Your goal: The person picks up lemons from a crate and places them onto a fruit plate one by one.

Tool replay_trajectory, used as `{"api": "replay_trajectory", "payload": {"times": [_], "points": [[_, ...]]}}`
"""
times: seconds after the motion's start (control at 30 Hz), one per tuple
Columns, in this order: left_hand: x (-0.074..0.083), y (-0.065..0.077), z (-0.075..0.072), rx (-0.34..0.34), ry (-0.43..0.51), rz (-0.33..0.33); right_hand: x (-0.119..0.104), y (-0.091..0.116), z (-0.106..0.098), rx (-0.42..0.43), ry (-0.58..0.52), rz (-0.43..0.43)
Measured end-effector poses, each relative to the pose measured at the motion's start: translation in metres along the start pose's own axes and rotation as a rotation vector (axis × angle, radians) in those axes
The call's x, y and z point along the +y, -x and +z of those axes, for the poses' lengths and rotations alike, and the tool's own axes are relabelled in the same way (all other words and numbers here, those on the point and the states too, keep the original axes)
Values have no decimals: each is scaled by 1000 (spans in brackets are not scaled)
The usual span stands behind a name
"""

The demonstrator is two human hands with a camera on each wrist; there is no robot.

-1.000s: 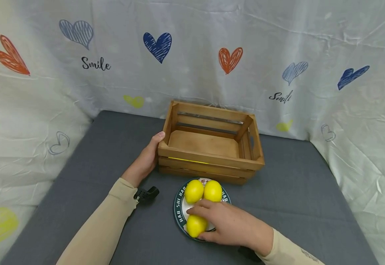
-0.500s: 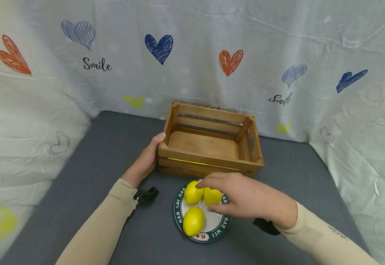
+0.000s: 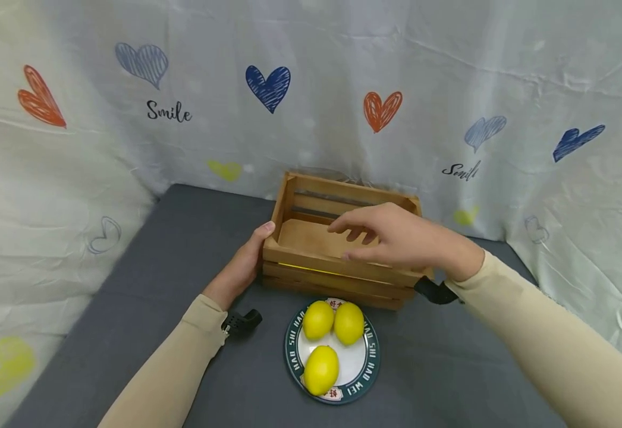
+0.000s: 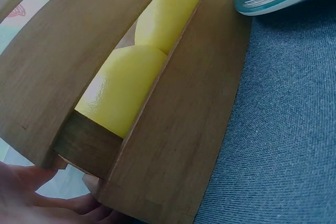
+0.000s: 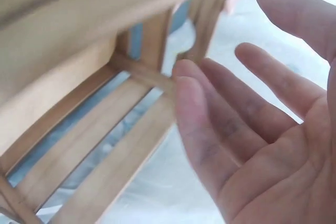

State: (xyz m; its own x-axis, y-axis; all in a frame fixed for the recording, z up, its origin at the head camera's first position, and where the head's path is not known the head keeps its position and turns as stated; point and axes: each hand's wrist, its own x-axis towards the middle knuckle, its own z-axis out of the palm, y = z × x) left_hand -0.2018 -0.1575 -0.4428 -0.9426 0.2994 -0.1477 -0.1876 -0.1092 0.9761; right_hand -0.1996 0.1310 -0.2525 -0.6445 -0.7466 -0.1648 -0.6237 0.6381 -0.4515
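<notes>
At the back of the table stands a slatted wooden crate. My left hand grips its left end, thumb at the rim and the other fingers partly hidden by the side. My right hand hovers over the crate, fingers spread and holding nothing, as the right wrist view confirms. In front, a green-rimmed plate bears three lemons: one at back left, another lemon beside it, and a nearer lemon. Between the slats, the left wrist view shows two yellow, lemon-like rounded shapes.
A white cloth curtain printed with hearts hangs behind the crate and along both sides. Grey cloth covers the table. Each wrist wears a black strap, the left strap close beside the plate.
My right hand has left the nearest lemon, rising and moving forward from the plate to above the crate with its fingers spread. My left hand has kept its grip on the crate.
</notes>
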Motion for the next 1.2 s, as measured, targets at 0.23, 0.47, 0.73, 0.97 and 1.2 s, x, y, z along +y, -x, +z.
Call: {"api": "replay_trajectory", "payload": {"times": [0.23,0.47,0.73,0.97,1.2], "points": [[0,2,0,12,18,-2,38,-42,-7,-86,-48,95],[1,3,-1,32,-24,-7,65,-80,3,-239,-87,168],[-2,1,-2,28,-67,-13,77,-102,29,-419,-112,206],[-2,0,-1,41,-50,-19,85,-111,46,-516,-148,218],[-2,0,-2,29,-53,-9,82,-122,55,-615,-172,264]]}}
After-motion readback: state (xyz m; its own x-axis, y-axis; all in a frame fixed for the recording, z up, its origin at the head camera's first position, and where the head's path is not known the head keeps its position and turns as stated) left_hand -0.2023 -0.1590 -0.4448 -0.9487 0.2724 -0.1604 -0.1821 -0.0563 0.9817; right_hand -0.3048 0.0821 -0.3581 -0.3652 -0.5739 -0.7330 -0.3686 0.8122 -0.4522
